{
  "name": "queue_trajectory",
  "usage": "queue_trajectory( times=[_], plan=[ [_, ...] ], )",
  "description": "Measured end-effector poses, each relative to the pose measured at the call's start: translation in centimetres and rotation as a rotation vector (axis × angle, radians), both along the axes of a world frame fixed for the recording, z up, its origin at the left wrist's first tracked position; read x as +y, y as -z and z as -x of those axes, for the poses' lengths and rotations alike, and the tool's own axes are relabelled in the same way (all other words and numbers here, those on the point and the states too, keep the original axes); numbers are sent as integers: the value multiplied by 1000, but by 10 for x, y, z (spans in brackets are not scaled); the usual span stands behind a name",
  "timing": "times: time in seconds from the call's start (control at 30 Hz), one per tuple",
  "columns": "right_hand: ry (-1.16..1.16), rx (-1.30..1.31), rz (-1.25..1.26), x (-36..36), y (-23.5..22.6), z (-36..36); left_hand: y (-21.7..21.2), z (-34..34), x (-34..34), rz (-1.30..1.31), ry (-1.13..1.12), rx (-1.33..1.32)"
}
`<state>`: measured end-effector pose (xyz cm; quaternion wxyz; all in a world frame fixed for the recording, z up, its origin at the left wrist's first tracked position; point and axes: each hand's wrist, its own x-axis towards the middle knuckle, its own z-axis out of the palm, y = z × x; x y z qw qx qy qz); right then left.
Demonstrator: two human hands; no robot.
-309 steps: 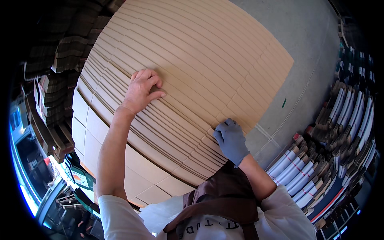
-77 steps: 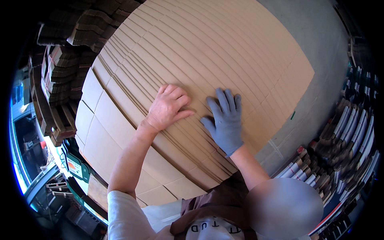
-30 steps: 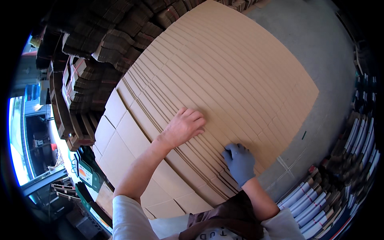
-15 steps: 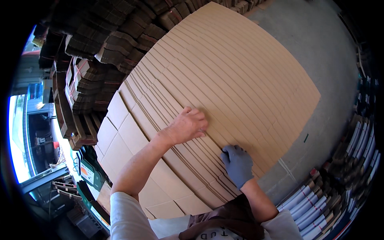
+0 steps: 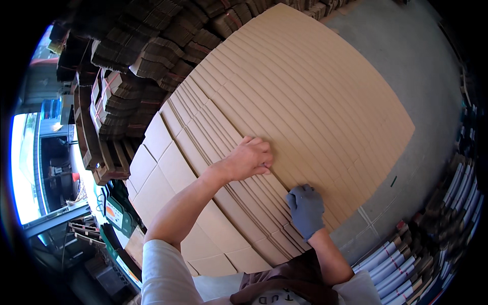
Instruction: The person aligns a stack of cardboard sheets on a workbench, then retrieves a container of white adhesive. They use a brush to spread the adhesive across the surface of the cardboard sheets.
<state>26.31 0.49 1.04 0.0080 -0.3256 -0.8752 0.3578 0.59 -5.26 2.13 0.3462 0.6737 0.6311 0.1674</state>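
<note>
Directly beneath each hand (left (image 5: pixel 249 158), gloved right (image 5: pixel 306 211)) lie fanned cardboard sheets (image 5: pixel 305 101).

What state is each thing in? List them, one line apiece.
Flattened cardboard sheets: fanned out in overlapping rows, lying flat.
Left hand: bare, fingers curled, pressing on a sheet edge.
Right hand: in a grey glove, resting on the sheets near their lower edge.
Bundled cardboard stacks: strapped, piled up at the upper left.
Flat bundles: stacked at the lower right.

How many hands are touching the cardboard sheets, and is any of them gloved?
2. The bare left hand presses the fanned cardboard sheets mid-stack; the gloved right hand rests near their lower edge.
</note>
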Motion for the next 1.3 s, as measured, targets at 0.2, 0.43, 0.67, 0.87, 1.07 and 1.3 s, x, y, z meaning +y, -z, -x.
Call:
queue_trajectory(
  times=[0.2, 0.43, 0.67, 0.87, 1.07, 1.3],
  plan=[
    [-30, -30, -35, 3, 4, -3, 0, -2, 6, 6, -1, 16],
    [-32, -27, -16, 5, 4, -2, 1, -2, 7, 14, -1, 54],
    [-16, -53, -81, 1, 5, 1, 1, -5, 4, -65, -26, 85],
    [215, 160, 144, 26, -1, -7, 3, -3, 2, -189, -63, 81],
    [262, 192, -163, 50, 3, -30, 11, -16, -8, -175, -111, 101],
    [-41, 247, -329, 27, 4, 19, 14, -14, -11, -255, -121, 131]
  ],
)
